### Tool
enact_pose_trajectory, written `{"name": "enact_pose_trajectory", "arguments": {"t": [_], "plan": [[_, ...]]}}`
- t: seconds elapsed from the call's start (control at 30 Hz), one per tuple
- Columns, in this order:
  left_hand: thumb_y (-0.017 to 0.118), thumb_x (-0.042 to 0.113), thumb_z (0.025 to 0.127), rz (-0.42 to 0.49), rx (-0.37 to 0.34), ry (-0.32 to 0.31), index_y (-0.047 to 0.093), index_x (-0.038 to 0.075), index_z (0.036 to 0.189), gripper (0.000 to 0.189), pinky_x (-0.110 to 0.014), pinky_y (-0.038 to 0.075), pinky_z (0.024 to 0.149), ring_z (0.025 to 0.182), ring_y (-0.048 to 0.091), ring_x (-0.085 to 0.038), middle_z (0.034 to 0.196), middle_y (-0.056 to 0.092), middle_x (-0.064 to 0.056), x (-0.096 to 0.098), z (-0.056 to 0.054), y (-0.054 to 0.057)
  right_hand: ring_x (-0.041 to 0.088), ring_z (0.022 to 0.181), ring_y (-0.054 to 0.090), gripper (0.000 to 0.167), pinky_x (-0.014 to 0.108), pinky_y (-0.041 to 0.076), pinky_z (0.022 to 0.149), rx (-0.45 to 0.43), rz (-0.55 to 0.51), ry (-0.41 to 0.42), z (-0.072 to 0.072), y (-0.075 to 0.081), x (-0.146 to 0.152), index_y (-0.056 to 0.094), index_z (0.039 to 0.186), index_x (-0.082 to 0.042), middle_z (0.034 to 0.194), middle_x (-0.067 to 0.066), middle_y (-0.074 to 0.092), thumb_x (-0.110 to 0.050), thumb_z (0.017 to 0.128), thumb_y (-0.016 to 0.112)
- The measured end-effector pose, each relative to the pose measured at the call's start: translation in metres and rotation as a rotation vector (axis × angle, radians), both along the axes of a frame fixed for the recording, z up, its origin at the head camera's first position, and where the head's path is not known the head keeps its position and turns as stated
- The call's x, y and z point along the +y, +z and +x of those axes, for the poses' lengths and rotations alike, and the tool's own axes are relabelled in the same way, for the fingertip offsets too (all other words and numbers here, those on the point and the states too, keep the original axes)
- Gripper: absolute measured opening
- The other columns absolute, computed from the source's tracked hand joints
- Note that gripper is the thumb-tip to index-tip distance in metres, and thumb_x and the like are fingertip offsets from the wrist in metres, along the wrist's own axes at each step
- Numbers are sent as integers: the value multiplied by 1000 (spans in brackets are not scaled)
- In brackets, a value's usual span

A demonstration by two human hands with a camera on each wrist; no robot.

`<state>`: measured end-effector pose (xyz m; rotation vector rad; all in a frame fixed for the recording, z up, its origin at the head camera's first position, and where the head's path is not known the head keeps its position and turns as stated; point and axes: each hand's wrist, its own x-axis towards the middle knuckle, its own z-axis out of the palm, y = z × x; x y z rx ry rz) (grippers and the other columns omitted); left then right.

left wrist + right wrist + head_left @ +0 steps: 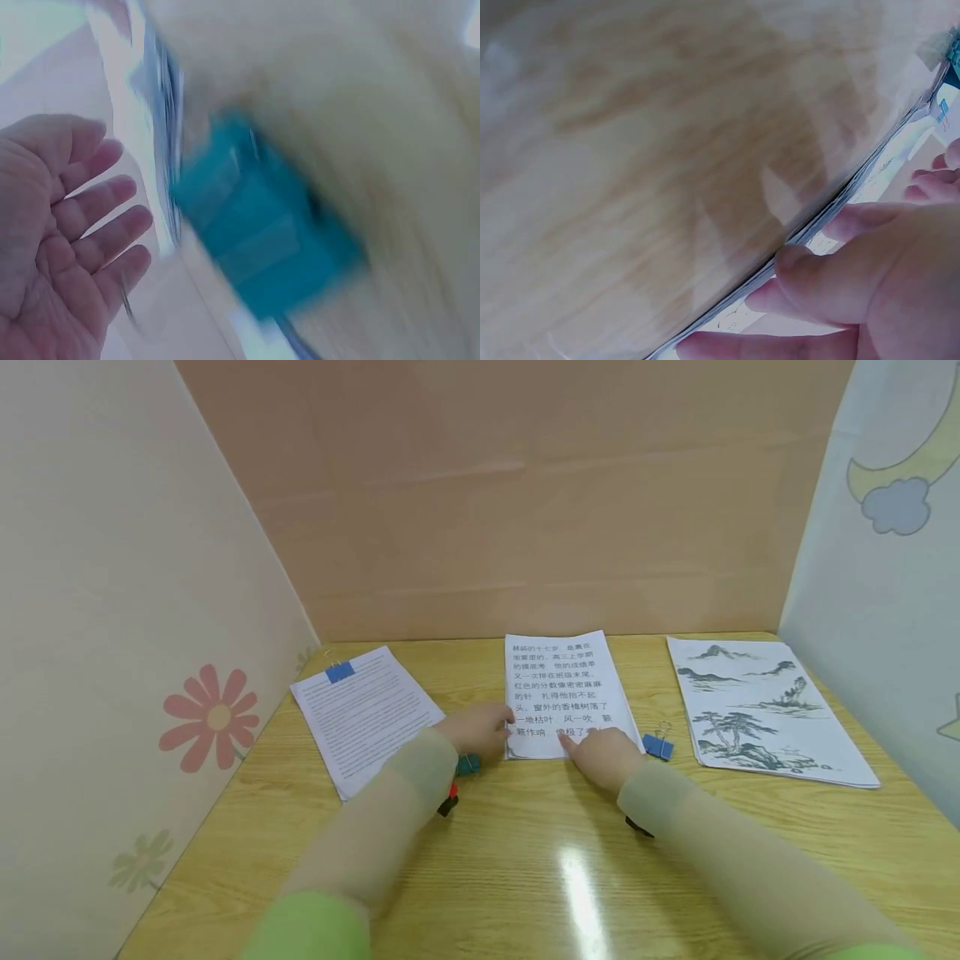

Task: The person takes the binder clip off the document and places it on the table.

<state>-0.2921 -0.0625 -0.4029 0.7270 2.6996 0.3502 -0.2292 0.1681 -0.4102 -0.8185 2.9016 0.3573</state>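
A stack of white sheets (558, 685) printed with large Chinese characters lies in the middle of the table. My left hand (480, 729) is at its lower left edge; the left wrist view shows the palm and loosely bent fingers with nothing between them. On the stack's lower right part rests my right hand (606, 756). In the right wrist view its thumb (799, 262) is right at the near paper edge, the fingers spread over the top sheet. A teal binder clip (266, 217) lies close by my left wrist. A blue binder clip (657, 746) is right of the stack.
To the left lies a text-covered stack (367, 718) with a blue clip (340, 672) on its top edge. A stack with ink landscape drawings (757, 710) lies at the right. A tan back wall (525, 527) and patterned side walls enclose the wooden table (517, 877).
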Motion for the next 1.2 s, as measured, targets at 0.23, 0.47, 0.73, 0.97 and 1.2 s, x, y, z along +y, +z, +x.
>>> {"name": "enact_pose_trajectory", "arguments": {"t": [0.23, 0.47, 0.73, 0.97, 1.2], "plan": [[44, 25, 101, 111, 52, 285, 50, 9, 138, 40, -48, 40, 101, 128, 46, -30, 141, 49, -11, -79, -13, 11, 45, 88, 64, 47, 53, 52, 77, -21, -14, -4, -1, -1, 0, 44, 143, -6, 105, 29, 65, -25, 101, 50], [42, 24, 96, 139, 174, 639, 45, 2, 139, 49, -55, 35, 103, 128, 41, -44, 141, 45, -23, -165, -22, -4, 46, 94, 63, 47, 54, 50, 83, -39, -34, -30, -1, 0, 2, 44, 143, -6, 108, 28, 65, -27, 101, 49], [49, 30, 90, -99, 103, 758, 46, -18, 126, 60, -54, 42, 94, 113, 51, -46, 124, 51, -35, -223, -6, -16, 43, 89, 65, 46, 52, 52, 79, -22, -6, 7, -1, -1, 2, 44, 143, -7, 105, 27, 66, -20, 99, 52], [48, 50, 93, -149, -43, 751, 36, -14, 138, 79, -61, 38, 94, 116, 46, -50, 136, 40, -36, -250, -10, -31, 41, 80, 66, 45, 51, 53, 74, 15, -1, 24, -2, -3, 2, 47, 142, -7, 98, 26, 67, -17, 98, 54], [49, 53, 93, -143, -57, 693, 26, -7, 146, 83, -73, 20, 98, 130, 26, -56, 148, 25, -32, -261, -2, -32, 34, 68, 65, 44, 47, 54, 65, 52, 30, 51, -2, -4, 2, 49, 140, -8, 83, 21, 67, -12, 97, 55]]}}
